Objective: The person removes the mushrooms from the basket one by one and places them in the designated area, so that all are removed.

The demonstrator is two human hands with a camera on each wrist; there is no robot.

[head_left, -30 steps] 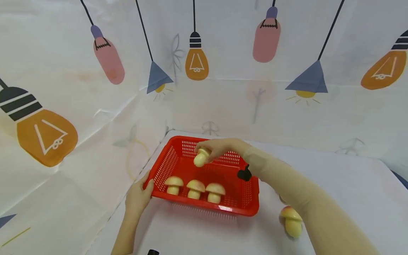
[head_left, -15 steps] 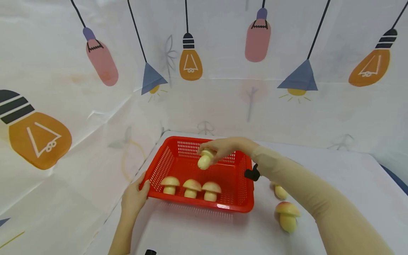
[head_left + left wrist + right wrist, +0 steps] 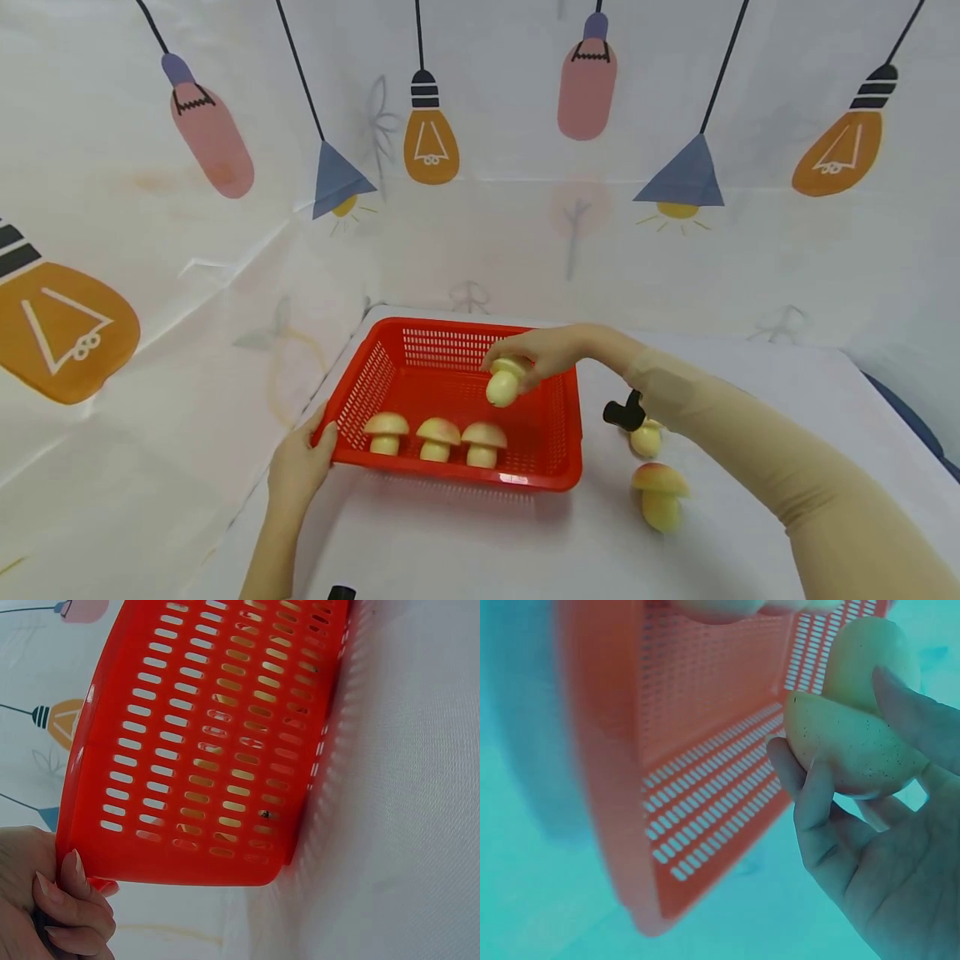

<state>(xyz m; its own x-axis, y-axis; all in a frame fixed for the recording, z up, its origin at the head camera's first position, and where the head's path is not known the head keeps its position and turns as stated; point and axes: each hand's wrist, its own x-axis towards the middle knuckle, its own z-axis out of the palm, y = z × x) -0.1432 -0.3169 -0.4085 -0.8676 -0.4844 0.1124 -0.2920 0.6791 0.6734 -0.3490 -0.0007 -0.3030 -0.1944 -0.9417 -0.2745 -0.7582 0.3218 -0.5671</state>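
A red plastic basket (image 3: 450, 477) with slotted walls stands on the white table. My left hand (image 3: 300, 462) grips its left rim; in the left wrist view the fingers (image 3: 75, 915) curl at the basket's corner. Over the basket's right part, my right hand (image 3: 551, 350) holds a toy mushroom (image 3: 504, 385) by its cap, stem pointing down toward me. The right wrist view shows fingers and thumb round that mushroom (image 3: 855, 742). Along the near wall inside the basket, three mushrooms (image 3: 435, 440) stand in a row with caps up.
To the right of the basket, a mushroom (image 3: 660, 497) lies on the table (image 3: 600, 558). Another mushroom (image 3: 647, 439) is behind it, partly covered by the right wrist's black camera (image 3: 625, 410). A white sheet printed with lamps (image 3: 510, 242) hangs behind and at the left.
The view has turned slightly right, so everything shifts left in it. My right hand, still holding the mushroom, has moved right over the basket. The left hand keeps its grip on the rim.
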